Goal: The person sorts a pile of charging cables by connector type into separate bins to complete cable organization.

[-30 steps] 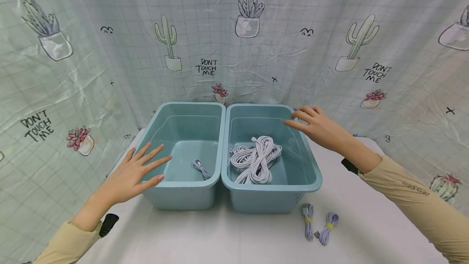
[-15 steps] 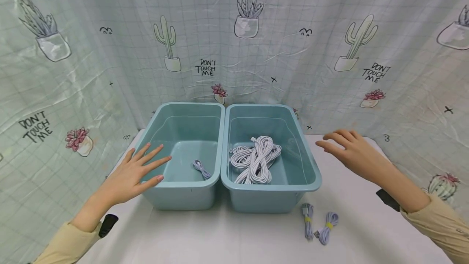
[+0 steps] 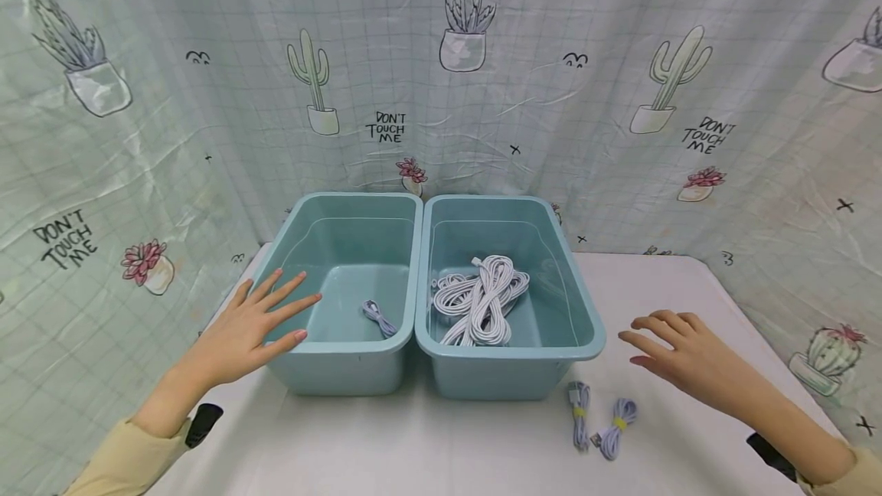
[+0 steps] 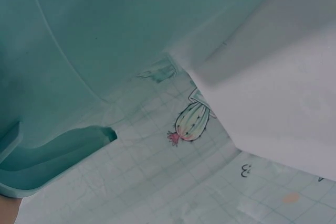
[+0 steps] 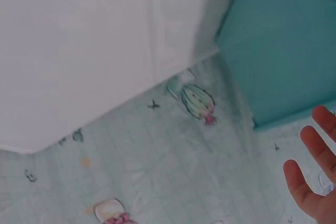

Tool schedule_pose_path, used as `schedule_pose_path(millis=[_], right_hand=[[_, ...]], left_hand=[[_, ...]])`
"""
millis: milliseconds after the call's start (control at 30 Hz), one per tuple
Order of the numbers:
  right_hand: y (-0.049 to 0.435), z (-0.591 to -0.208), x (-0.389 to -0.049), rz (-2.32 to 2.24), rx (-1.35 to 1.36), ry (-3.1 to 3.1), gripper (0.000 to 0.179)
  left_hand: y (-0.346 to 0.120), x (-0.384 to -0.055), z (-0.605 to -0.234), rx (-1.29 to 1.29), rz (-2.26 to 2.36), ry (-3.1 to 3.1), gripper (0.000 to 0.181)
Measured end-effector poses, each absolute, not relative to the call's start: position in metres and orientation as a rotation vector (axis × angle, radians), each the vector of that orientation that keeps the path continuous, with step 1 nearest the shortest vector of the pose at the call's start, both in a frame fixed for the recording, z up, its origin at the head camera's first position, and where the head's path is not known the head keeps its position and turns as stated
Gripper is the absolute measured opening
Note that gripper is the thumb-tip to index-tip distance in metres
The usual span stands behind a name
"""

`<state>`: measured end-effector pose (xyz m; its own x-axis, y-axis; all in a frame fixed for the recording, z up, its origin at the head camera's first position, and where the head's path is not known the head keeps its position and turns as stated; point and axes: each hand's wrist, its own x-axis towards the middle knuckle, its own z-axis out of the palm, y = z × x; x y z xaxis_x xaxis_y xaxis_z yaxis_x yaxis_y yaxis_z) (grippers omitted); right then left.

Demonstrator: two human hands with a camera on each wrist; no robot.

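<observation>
In the head view my left hand (image 3: 241, 335), fingers spread, lies over the front left rim of the left blue-green bin (image 3: 358, 347). Inside that bin is one small bundled cable (image 3: 379, 318). Several white coiled cables (image 3: 482, 301) are heaped in the right bin (image 3: 510, 353). To the right of this bin my right hand (image 3: 689, 354) hovers over the white table with loosely bent fingers and nothing in them. Nearest to it are two pale lilac USB cables, the left one (image 3: 579, 413) and the right one (image 3: 617, 429), each bound with a yellow tie.
The two bins stand side by side, rims touching, on a white table (image 3: 413, 450). Behind and at both sides hangs a curtain (image 3: 413, 60) printed with cacti. A black wrist camera (image 3: 204, 424) sits on the left wrist.
My right hand has moved from above the right bin's far right rim out to the right and toward the front. My left hand has stayed in place, and the cables lie as before.
</observation>
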<state>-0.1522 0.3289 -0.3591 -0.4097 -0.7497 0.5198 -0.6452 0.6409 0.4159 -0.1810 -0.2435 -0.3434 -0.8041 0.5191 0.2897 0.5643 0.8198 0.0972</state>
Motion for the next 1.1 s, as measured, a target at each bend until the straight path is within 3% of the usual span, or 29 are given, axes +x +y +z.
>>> schedule_pose_path(millis=[533,1100], right_hand=[[0.334,-0.429,-0.130,-0.113,1.277,-2.252,0.035],[0.337,-0.466,-0.124,-0.100,1.279,-2.386,0.029]], left_hand=[[-0.243,-0.179,-0.343,-0.824,-0.261,-2.762,0.051],[-0.242,-0.179,-0.343,-0.825,-0.265,-2.733,0.051]])
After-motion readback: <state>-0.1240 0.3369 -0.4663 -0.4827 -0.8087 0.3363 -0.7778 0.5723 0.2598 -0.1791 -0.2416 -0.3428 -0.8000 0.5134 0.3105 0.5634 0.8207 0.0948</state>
